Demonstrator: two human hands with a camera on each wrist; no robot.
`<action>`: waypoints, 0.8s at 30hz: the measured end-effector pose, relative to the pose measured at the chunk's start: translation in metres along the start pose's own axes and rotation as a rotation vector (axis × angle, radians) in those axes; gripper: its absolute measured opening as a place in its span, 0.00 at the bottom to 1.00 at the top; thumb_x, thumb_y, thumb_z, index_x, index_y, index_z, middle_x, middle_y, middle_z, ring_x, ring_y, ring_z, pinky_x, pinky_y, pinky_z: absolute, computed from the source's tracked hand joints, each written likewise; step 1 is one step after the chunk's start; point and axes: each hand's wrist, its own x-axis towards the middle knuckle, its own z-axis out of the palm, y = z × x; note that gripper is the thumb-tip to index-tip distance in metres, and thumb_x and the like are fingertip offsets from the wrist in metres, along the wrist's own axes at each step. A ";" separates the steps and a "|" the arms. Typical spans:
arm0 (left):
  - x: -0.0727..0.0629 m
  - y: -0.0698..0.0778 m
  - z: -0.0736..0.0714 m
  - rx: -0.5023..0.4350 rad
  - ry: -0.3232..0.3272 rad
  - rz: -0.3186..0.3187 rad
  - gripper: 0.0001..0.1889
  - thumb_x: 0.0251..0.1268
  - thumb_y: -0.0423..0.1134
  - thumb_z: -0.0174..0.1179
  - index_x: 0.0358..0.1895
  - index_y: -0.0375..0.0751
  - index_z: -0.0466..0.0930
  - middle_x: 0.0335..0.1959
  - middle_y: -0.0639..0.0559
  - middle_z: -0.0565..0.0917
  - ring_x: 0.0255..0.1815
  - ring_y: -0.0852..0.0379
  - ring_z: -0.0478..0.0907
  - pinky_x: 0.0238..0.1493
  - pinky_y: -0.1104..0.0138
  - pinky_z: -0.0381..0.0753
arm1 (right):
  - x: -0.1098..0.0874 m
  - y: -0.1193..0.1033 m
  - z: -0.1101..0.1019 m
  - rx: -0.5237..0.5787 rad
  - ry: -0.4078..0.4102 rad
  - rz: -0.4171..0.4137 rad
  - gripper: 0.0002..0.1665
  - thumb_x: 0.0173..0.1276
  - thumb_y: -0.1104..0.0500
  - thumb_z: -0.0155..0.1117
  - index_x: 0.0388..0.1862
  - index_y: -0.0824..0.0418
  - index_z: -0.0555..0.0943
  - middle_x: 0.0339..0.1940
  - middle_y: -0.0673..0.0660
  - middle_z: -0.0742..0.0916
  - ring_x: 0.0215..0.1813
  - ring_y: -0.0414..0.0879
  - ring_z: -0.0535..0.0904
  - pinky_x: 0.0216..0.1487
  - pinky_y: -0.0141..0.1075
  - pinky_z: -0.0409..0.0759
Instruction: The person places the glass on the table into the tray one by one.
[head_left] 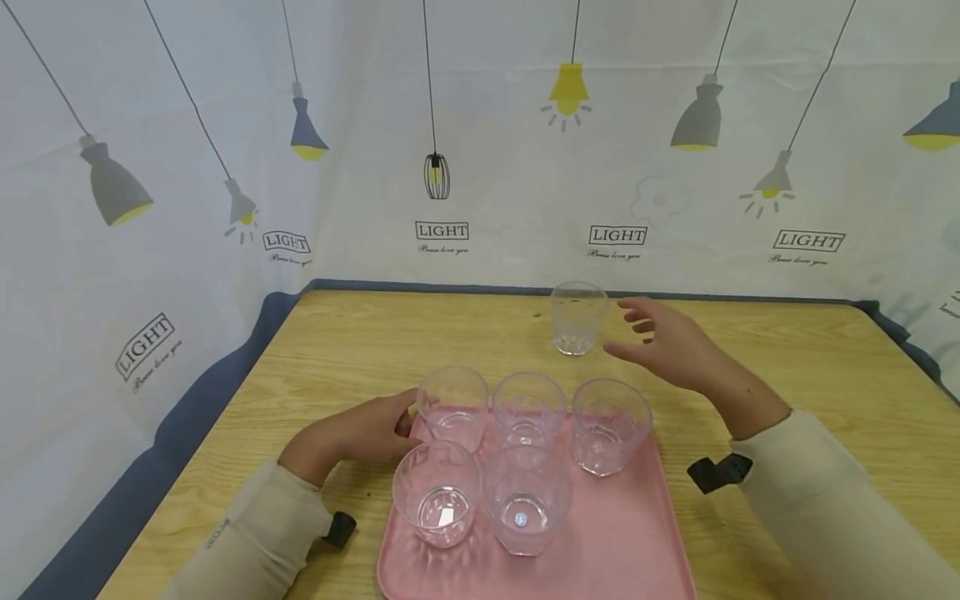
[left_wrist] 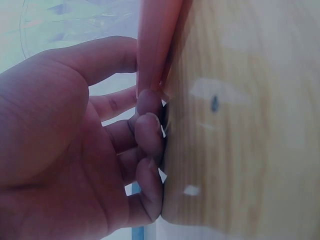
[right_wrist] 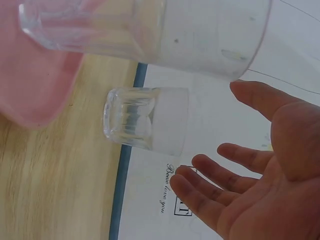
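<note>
A pink tray (head_left: 607,542) lies on the table with several clear plastic cups standing on it, among them a front-left cup (head_left: 437,496) and a back-right cup (head_left: 611,427). My left hand (head_left: 375,429) grips the tray's back-left edge beside the back-left cup (head_left: 452,408). In the left wrist view, thumb and curled fingers meet the tray's rim (left_wrist: 159,45). A lone clear cup (head_left: 577,321) stands upright behind the tray. Just right of it, my right hand (head_left: 667,342) hovers with fingers spread and nothing held. The right wrist view shows this cup (right_wrist: 145,120) apart from the fingers.
The wooden table (head_left: 765,350) extends to both sides of the tray. A white curtain (head_left: 510,167) printed with lamps hangs along the back and left, its blue border at the table's far edge. Dark wrist-worn devices (head_left: 720,472) sit at both sleeves.
</note>
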 end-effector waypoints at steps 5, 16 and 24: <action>0.000 -0.001 0.000 0.000 0.000 0.001 0.29 0.69 0.44 0.64 0.69 0.45 0.64 0.23 0.56 0.73 0.24 0.61 0.70 0.27 0.69 0.70 | 0.013 0.004 0.002 -0.007 -0.018 0.019 0.47 0.71 0.42 0.64 0.78 0.64 0.58 0.71 0.72 0.72 0.69 0.68 0.71 0.63 0.60 0.74; -0.003 0.003 -0.002 -0.006 -0.006 -0.003 0.29 0.68 0.46 0.65 0.68 0.45 0.65 0.24 0.56 0.74 0.25 0.61 0.71 0.28 0.69 0.71 | 0.034 0.014 0.005 0.015 -0.045 0.074 0.54 0.70 0.37 0.62 0.80 0.64 0.51 0.73 0.73 0.68 0.71 0.69 0.68 0.64 0.60 0.73; -0.003 0.005 -0.002 -0.016 -0.011 -0.004 0.31 0.68 0.47 0.65 0.70 0.47 0.64 0.24 0.55 0.74 0.25 0.60 0.71 0.27 0.68 0.71 | 0.038 0.012 0.001 0.015 -0.074 0.085 0.53 0.71 0.38 0.61 0.81 0.63 0.50 0.77 0.71 0.64 0.75 0.69 0.63 0.66 0.62 0.70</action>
